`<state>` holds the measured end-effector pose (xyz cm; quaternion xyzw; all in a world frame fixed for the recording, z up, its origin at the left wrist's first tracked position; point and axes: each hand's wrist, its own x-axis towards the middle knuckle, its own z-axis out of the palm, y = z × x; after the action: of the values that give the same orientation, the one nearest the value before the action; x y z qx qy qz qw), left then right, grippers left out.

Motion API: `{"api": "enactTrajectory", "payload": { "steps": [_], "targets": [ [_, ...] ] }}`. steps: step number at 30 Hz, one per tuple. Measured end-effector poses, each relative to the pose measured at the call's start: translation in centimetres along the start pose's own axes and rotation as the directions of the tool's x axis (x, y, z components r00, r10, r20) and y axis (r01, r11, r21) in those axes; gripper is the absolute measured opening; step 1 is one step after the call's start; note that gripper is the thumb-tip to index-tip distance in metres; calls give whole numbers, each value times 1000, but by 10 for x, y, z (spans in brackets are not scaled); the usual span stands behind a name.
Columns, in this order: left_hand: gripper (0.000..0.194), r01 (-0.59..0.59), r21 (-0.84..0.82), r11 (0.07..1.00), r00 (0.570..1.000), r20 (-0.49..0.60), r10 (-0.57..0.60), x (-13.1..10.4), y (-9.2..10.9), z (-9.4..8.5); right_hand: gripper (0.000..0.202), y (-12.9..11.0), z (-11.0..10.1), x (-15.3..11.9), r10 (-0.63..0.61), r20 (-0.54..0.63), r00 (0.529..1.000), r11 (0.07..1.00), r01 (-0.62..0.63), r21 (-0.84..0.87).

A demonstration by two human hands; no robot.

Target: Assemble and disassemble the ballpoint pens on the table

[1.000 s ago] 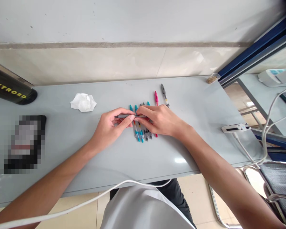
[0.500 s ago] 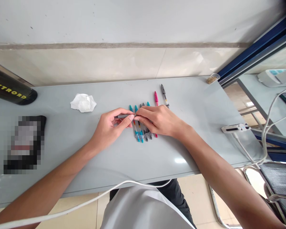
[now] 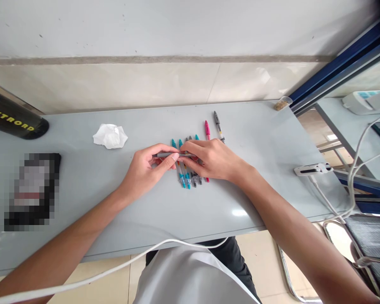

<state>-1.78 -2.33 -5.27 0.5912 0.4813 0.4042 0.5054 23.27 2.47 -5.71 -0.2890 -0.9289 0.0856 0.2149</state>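
A grey pen [image 3: 161,155] lies crosswise between my two hands, above a row of pens. My left hand [image 3: 147,164] is closed on its left part, thumb and fingers pinched. The right part of the same pen is in the closed fingers of my right hand [image 3: 213,158]. Below my hands lie teal pens [image 3: 182,179], dark grey pens [image 3: 194,180] and a pink pen [image 3: 207,130], partly covered by my fingers. Farther back, a separate grey pen [image 3: 217,122] rests to the right of the pink one.
Crumpled white tissue [image 3: 110,136] lies left of the pens. A black bottle [image 3: 15,116] and a blurred dark object [image 3: 33,190] are at the far left. A small clear cup [image 3: 283,104] and a white device [image 3: 312,169] with a cable are at the right.
My right fingers have opened slightly around the held pen, and more of its thin part shows between my hands. The other pens lie where they were.
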Motion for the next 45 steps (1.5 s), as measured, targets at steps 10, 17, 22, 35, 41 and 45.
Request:
{"api": "enactTrajectory", "payload": {
  "steps": [10,17,22,35,41,45],
  "targets": [
    [34,10,7,1000,1000,-1,-10,0,1,0,25,-2,-3,1,-1,17,1000,1000,0,19],
    [39,20,19,1000,1000,-9,-20,-1,3,0,29,-2,-3,1,14,48,999,1000,-15,14],
    [34,14,13,1000,1000,0,-14,0,1,0,33,-2,-3,3,12,47,999,1000,-13,26],
    [33,8,31,999,1000,1,-8,-2,-1,-1,31,-1,-2,1,36,53,998,999,-38,24],
    [35,8,32,999,1000,-3,-8,-1,-1,-1,28,-1,-2,1,30,49,998,999,-31,23],
    [36,6,23,1000,1000,0,-6,-1,0,-1,28,-1,-1,1,23,40,999,1000,-24,19]
  ]
}}
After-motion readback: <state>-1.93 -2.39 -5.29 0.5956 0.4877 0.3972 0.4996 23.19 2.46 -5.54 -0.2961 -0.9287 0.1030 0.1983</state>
